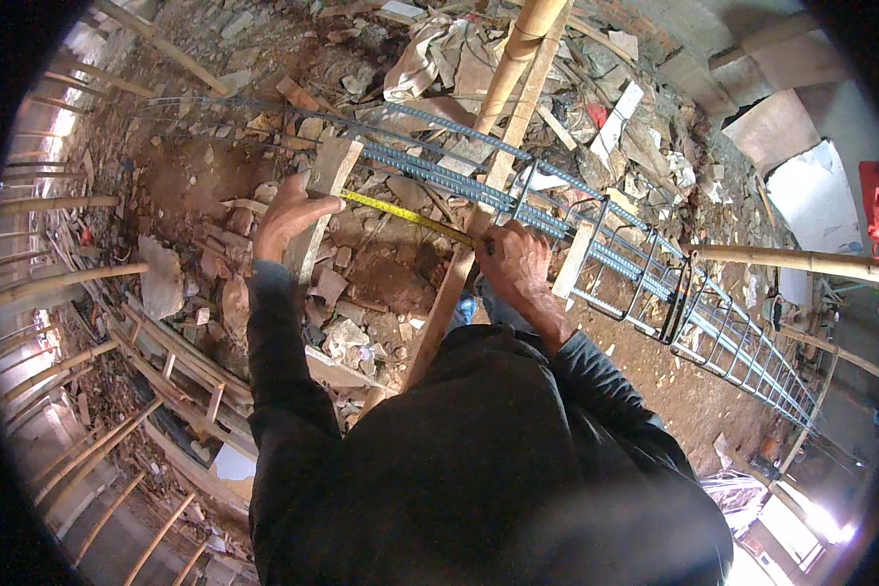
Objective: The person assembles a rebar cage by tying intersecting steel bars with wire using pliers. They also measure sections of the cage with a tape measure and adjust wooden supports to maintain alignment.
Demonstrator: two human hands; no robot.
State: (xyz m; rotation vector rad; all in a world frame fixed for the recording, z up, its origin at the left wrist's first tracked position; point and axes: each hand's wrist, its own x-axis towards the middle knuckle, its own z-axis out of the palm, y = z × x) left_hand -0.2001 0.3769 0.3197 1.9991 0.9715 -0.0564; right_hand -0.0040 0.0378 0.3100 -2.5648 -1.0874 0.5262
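Note:
A yellow tape measure blade (405,213) stretches between my two hands, sloping slightly down to the right. My left hand (288,217) is at its left end, beside an upright-looking wooden plank (324,195), with thumb and fingers closed at the tape's tip. At the other end my right hand (518,262) is closed round the tape next to a wooden beam (444,303); the tape's case is hidden in it. Just beyond both hands runs a bundle of ribbed steel bars (439,176), which continues right into a rebar cage (689,293) with square stirrups.
Bamboo poles (518,59) cross at the top, and another bamboo pole (791,259) reaches in from the right. Rubble (352,342) and broken boards cover the ground. A short wooden piece (573,259) leans by the cage. Several bamboo poles (59,293) line the left side.

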